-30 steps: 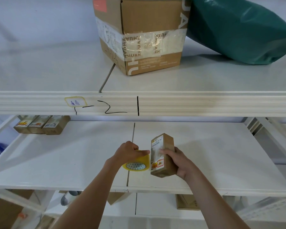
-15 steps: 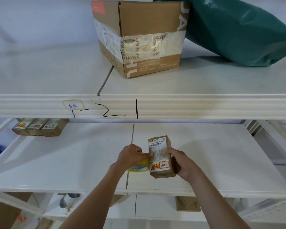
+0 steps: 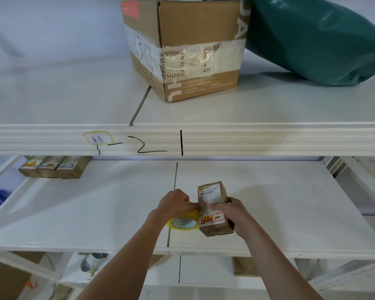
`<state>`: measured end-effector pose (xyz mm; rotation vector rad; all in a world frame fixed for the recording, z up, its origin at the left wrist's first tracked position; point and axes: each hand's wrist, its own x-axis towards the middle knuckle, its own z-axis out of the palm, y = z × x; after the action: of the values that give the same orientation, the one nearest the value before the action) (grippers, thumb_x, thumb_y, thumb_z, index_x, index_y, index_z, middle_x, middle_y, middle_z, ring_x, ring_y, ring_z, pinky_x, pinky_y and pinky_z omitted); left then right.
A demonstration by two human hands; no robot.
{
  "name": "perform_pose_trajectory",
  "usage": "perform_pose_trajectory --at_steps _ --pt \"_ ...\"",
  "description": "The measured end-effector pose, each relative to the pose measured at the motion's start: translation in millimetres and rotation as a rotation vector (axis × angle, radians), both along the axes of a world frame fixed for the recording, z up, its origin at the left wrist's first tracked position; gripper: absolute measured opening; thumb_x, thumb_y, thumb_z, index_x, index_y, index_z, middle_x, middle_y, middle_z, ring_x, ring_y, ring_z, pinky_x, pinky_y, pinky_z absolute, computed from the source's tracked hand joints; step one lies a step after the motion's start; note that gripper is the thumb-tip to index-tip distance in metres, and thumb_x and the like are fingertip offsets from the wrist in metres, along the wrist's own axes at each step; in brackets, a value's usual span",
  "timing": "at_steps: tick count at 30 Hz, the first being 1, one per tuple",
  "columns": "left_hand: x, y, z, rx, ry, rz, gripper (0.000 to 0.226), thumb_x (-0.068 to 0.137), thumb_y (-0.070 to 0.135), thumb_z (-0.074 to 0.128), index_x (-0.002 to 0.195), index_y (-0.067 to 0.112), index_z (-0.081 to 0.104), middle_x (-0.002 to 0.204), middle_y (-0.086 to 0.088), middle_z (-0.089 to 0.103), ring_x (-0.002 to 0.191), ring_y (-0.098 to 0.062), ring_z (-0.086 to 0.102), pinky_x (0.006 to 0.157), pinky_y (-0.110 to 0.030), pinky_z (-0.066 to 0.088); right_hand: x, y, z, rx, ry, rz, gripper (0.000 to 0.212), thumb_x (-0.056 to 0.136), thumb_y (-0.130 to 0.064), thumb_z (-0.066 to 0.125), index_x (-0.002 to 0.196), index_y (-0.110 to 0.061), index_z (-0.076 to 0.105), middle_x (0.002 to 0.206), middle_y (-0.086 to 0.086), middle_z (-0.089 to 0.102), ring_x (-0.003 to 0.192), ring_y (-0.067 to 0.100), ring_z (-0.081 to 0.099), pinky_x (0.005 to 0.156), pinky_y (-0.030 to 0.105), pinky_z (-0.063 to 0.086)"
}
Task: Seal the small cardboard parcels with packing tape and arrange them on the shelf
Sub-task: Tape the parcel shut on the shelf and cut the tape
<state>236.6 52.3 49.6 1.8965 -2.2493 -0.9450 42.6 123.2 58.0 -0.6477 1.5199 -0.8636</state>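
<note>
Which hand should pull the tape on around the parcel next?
Left. The left hand already grips the yellow roll of packing tape beside the small brown cardboard parcel; the right hand holds the parcel and pins the tape end.

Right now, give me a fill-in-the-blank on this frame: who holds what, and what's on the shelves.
1. The left hand grips a roll of tape whose colour is ____.
2. The right hand holds a small parcel made of ____.
3. At the far left of the middle shelf the parcels in the row number ____.
4. On the top shelf, right of the big box, lies a bag coloured ____.

Missing words: yellow; cardboard; three; green
</note>
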Motion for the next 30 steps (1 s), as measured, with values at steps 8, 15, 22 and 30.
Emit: perform_pose_trajectory --at_steps 8,15,22,30 --pt "17.3 -7.4 -2.9 0.045 0.167 0.003 0.048 0.081 0.058 0.075 0.063 0.016 0.061 0.064 0.001 0.058 0.059 -0.01 0.059 0.056 -0.02 0.044 -8.2 2.1 -5.2 0.026 -0.025 0.012 0.043 0.076 -0.004 0.083 0.116 -0.008 0.069 0.094 0.013 0.079 0.085 0.031 0.077 0.082 0.046 0.062" --pt "22.5 -8.0 -2.6 -0.016 -0.047 0.017 0.062 0.074 0.076 0.068 0.073 0.015 0.068 0.073 0.0 0.066 0.066 -0.011 0.062 0.066 -0.025 0.049 -18.7 4.3 -0.1 -0.011 -0.022 0.038 0.046 0.075 -0.005 0.085 0.117 -0.011 0.068 0.097 0.012 0.079 0.087 0.03 0.077 0.082 0.046 0.062" --pt "25.3 -6.3 -0.9 -0.004 -0.065 0.031 0.064 0.076 0.077 0.065 0.083 0.014 0.072 0.085 -0.002 0.073 0.075 -0.014 0.069 0.069 -0.023 0.051 -16.2 6.6 2.6 -0.045 -0.114 0.001 0.046 0.08 -0.01 0.083 0.123 -0.009 0.066 0.101 0.015 0.078 0.091 0.033 0.076 0.084 0.048 0.062" --pt "26.7 2.2 1.6 0.035 0.141 0.121 0.061 0.08 0.075 0.062 0.06 0.018 0.057 0.064 0.002 0.059 0.062 -0.013 0.059 0.063 -0.023 0.045 -13.9 11.5 12.3 -0.093 -0.287 -0.023 0.049 0.08 -0.024 0.079 0.125 -0.009 0.066 0.112 0.019 0.075 0.101 0.038 0.073 0.089 0.052 0.058"
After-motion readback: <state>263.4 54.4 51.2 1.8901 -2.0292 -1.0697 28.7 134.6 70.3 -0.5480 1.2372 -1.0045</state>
